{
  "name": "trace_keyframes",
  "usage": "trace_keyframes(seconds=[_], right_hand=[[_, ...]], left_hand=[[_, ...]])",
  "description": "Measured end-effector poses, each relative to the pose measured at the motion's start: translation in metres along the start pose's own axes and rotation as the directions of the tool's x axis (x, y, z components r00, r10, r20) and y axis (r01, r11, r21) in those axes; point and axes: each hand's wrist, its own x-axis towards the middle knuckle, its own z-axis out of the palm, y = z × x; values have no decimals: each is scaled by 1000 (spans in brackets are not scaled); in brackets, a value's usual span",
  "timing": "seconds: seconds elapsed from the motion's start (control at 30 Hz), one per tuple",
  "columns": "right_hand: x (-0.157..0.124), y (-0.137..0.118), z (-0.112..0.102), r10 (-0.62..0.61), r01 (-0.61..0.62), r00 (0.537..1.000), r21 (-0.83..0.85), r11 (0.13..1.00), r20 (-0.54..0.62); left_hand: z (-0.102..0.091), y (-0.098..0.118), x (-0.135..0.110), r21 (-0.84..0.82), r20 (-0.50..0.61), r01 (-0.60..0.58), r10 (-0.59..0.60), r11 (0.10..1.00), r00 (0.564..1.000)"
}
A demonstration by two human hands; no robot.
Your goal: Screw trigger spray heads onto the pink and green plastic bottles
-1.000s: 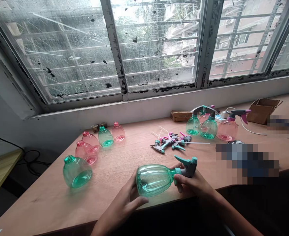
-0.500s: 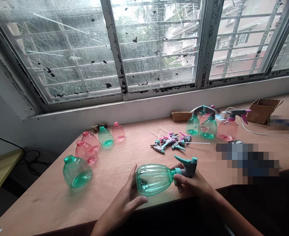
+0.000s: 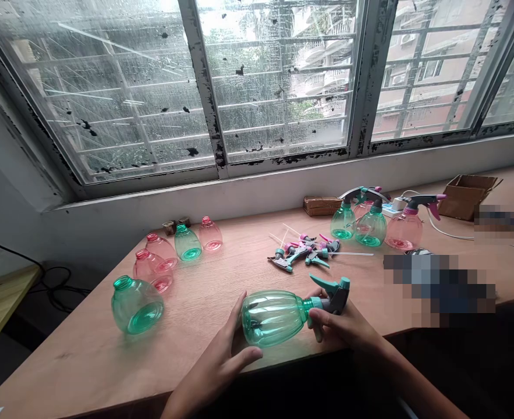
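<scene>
A clear green spray bottle (image 3: 272,319) lies on its side in the air above the table's front edge, its neck toward the right. My left hand (image 3: 224,352) cups its base, thumb below and fingers behind. At the neck, my right hand (image 3: 341,323) has thumb and fingers closed around the collar of the grey and teal trigger sprayer (image 3: 337,295). The trigger head sits on the bottle's mouth; how tightly, I cannot tell. Beyond my hands lies a pile of loose trigger sprayers (image 3: 302,251) with thin tubes, in teal, pink and grey.
On the left stand open-necked bottles, including a green one (image 3: 137,305) and a pink one (image 3: 211,234). Bottles with sprayers fitted, such as a pink one (image 3: 404,230), stand at the back right. A cardboard box (image 3: 466,198) and a blurred-out patch (image 3: 442,285) are farther right.
My right fingers have shifted slightly around the sprayer's collar. The bottle and my left hand stay almost where they were.
</scene>
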Motion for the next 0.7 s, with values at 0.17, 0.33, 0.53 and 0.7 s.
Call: trace_keyframes(seconds=[0.17,0.33,0.53,0.7], right_hand=[[0,-2,1,-13,13,1000,-19,1000,-9],[2,-3,1,-17,16,999,-32,999,-31],[1,-2,2,-8,8,1000,-35,999,-15],[0,-3,3,2,-3,1000,-43,999,-12]], left_hand=[[-1,9,0,31,13,21,-21,999,1000],[-1,8,0,36,-23,24,-24,999,999],[3,-1,-2,136,-44,25,-19,990,999],[3,-3,-3,146,-35,-10,16,989,999]])
